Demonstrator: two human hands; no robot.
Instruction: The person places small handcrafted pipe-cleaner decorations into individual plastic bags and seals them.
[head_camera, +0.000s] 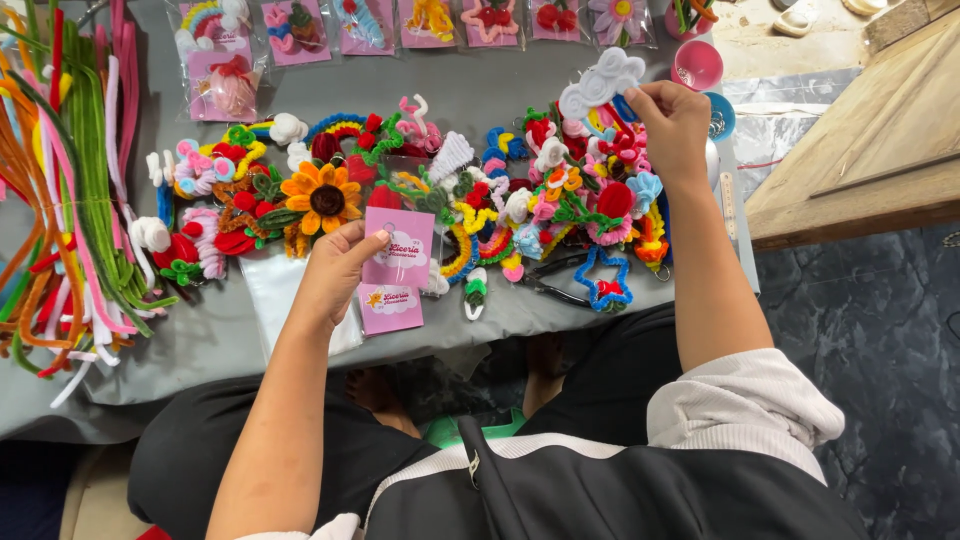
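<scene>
Card (400, 255) pinched in left fingers (372, 238)

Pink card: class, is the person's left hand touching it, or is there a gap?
Touching. The head view shows the left hand pinching the pink card by its left edge, thumb lying across the card's face, with no gap between them.

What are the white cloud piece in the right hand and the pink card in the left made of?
White cloud piece: looks like fuzzy pipe cleaner, judging by its soft, bent outline. Pink card: flat, matte, probably printed paper, inside a clear glossy sleeve. Right hand pinches the cloud; left hand holds the card.
</scene>
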